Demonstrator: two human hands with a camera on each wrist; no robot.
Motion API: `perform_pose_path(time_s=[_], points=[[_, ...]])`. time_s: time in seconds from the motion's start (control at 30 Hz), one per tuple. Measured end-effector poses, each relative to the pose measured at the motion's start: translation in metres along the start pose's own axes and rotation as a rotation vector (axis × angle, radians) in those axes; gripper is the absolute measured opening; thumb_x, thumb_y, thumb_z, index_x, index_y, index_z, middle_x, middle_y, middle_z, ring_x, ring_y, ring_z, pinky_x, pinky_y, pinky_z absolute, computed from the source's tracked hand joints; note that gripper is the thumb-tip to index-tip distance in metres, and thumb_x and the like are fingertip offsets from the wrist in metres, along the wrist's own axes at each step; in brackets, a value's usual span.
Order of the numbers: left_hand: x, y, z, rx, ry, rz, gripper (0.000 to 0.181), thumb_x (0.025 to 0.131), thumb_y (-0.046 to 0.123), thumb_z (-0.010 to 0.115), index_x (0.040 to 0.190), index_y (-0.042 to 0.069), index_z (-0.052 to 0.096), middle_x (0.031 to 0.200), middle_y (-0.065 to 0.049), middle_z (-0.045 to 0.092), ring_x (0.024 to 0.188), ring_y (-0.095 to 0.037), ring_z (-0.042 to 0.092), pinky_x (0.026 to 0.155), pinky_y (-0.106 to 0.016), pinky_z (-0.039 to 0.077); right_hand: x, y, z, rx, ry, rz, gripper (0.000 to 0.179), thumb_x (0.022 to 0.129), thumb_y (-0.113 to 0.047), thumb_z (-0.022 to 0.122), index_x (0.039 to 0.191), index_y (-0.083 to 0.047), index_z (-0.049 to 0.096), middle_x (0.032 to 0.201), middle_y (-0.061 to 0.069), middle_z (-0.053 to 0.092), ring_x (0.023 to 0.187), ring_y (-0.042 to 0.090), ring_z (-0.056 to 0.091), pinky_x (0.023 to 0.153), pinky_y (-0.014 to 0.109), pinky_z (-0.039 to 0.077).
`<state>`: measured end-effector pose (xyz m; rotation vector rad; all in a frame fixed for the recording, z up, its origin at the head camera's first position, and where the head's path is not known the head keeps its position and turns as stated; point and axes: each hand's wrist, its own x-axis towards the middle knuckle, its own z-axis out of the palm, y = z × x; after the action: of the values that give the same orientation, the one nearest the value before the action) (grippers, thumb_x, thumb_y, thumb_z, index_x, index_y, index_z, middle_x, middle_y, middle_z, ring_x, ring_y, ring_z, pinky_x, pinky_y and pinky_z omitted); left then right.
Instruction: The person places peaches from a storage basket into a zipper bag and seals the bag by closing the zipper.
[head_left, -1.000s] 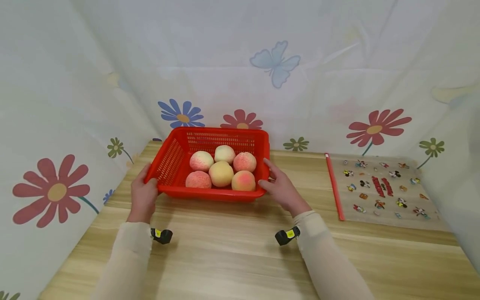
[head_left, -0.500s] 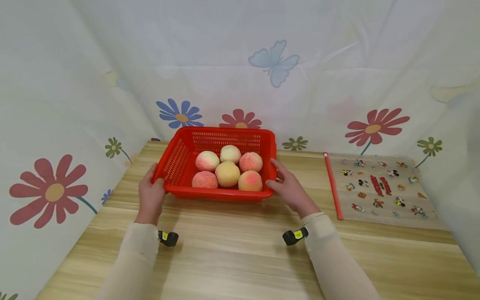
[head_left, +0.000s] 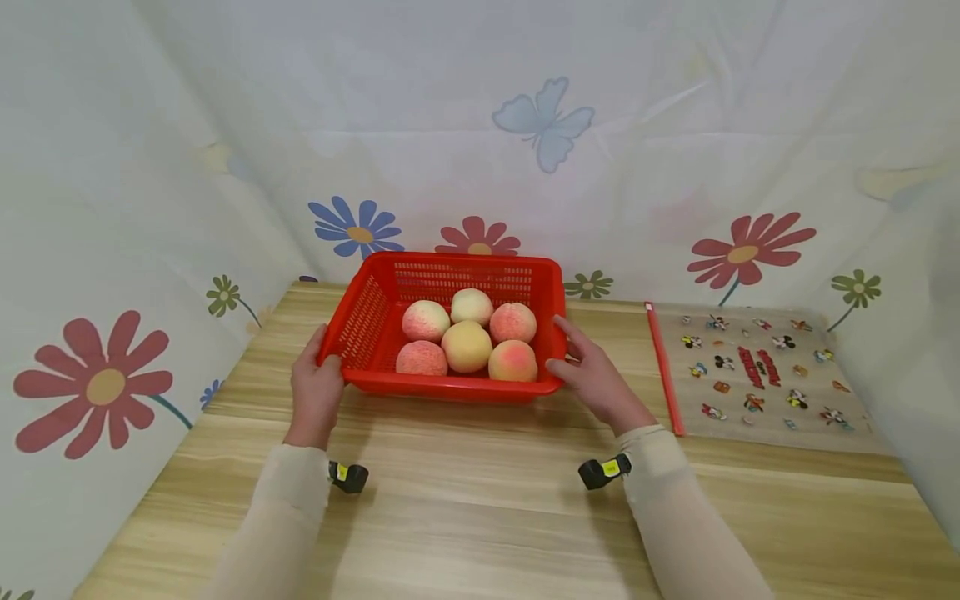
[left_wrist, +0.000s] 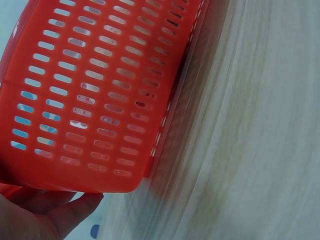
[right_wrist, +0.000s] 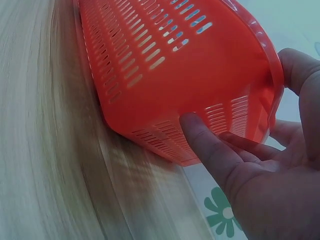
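A red plastic basket (head_left: pixel 450 385) with slotted walls holds several peaches, among them a yellow peach (head_left: pixel 467 347) in the middle and a pink peach (head_left: pixel 422 358) at the front left. My left hand (head_left: pixel 317 387) grips the basket's left front corner; in the left wrist view its fingers (left_wrist: pixel 75 212) lie against the outer wall. With my right hand (head_left: pixel 596 379) I hold the right side by the rim. In the right wrist view one fingertip (right_wrist: pixel 190 120) touches the slotted outer wall. The basket sits low at the wooden tabletop (head_left: pixel 465 500); whether its base touches cannot be told.
To the right lies a flat, clear zip bag (head_left: pixel 772 379) with cartoon prints and a red slider strip (head_left: pixel 664 371). A white flowered curtain (head_left: pixel 450 167) hangs behind the table and along both sides.
Both hands have moved to the right together with the basket, bringing it closer to the zip bag. The peaches travel along inside in the same arrangement.
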<state>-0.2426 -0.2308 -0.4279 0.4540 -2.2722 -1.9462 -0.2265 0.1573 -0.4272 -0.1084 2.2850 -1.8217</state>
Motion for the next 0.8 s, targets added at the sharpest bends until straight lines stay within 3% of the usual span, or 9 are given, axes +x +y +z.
perform_pose_path(time_s=[0.33,0.8], points=[[-0.005,0.003,0.015,0.023,0.001,0.003,0.058,0.1,0.011,0.031,0.155,0.027,0.02,0.16,0.003,0.026,0.134,-0.021,0.044,0.105,-0.038,0.044,-0.007,0.002,-0.013,-0.002,0.013,0.004,0.07,0.096,-0.02,0.056,0.154,-0.034,0.021,0.149,0.011,0.042,0.127,0.034,0.052,0.089,0.042,0.056],[-0.009,0.003,0.029,0.053,-0.002,0.015,0.059,0.1,0.01,0.034,0.154,0.032,0.022,0.159,0.003,0.029,0.133,-0.022,0.045,0.106,-0.039,0.044,-0.011,0.006,-0.025,-0.028,0.022,0.049,0.071,0.095,-0.023,0.058,0.153,-0.04,0.019,0.153,0.01,0.038,0.13,0.034,0.05,0.091,0.043,0.054]])
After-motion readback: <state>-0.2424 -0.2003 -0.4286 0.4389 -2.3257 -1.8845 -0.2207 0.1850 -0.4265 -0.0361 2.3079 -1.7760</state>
